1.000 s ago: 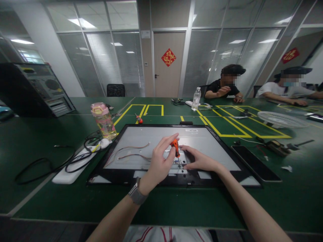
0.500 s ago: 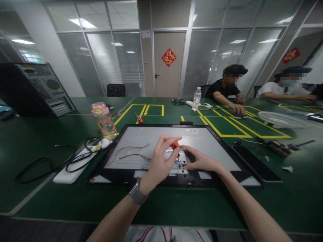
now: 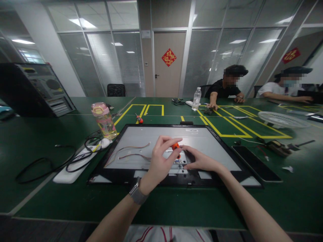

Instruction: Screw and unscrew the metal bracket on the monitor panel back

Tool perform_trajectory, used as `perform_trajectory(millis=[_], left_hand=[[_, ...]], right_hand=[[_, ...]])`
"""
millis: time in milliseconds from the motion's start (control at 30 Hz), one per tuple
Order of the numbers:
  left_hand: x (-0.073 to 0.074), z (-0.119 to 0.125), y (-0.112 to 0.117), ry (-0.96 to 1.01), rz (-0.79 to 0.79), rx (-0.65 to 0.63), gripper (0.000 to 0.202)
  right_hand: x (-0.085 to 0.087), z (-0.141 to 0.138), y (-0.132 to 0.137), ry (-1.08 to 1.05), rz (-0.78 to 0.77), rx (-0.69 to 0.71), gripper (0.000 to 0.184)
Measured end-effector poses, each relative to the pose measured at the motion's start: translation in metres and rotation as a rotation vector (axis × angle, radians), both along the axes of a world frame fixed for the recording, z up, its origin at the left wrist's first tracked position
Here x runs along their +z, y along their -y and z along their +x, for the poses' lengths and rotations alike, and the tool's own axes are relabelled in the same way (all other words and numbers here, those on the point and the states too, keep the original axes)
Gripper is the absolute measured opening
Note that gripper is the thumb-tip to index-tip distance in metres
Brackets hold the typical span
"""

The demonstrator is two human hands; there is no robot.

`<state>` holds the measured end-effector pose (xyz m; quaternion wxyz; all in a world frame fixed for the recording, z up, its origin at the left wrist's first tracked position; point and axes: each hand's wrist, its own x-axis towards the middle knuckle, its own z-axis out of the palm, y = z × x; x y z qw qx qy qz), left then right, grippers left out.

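Note:
A black-framed monitor panel (image 3: 141,131) lies flat, back side up, on the green table in front of me. My left hand (image 3: 160,161) grips a small orange-handled screwdriver (image 3: 176,147), held upright with its tip down on the panel's lower middle. My right hand (image 3: 199,160) rests on the panel just right of the tip, fingers pinched together near the screw spot. Thin coloured wires (image 3: 131,152) run across the panel to the left of my hands.
A pink-lidded bottle (image 3: 103,121), a white keyboard (image 3: 73,166) and black cables (image 3: 50,164) lie to the left. A computer case (image 3: 37,89) stands far left. A black slab (image 3: 254,163) and small tools sit right. Two people work at the far side, beside a water bottle (image 3: 196,98).
My left fingers have turned around the screwdriver handle, covering more of it. The person across the table lowered a hand and moved it along the tabletop to the left.

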<state>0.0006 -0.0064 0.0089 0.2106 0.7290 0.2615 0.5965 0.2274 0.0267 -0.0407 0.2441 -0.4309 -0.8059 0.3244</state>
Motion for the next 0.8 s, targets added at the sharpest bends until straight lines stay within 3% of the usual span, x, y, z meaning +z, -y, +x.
perform_trajectory(millis=[200,367,533,700,800], left_hand=[[0.001,-0.0009,0.0003,0.003,-0.044,-0.058,0.031],[0.0015,0.0005,0.0,0.029,-0.025,0.026,0.021],[0.0013,-0.0008,-0.0009,0.025,-0.058,-0.024,0.031],[0.0013,-0.0009,-0.0008,0.032,-0.037,0.023,0.024],[0.0019,-0.002,-0.0005,0.028,-0.075,-0.042,0.029]], right_hand=[[-0.0015,0.0016,-0.0005,0.017,-0.021,-0.019,0.078],[-0.0022,0.002,-0.0005,0.012,-0.019,-0.026,0.081],[-0.0026,0.0018,-0.0004,0.019,-0.015,-0.041,0.079],[-0.0018,0.0013,0.0001,0.012,-0.012,-0.031,0.079],[-0.0011,0.0008,0.0007,0.013,-0.026,-0.036,0.078]])
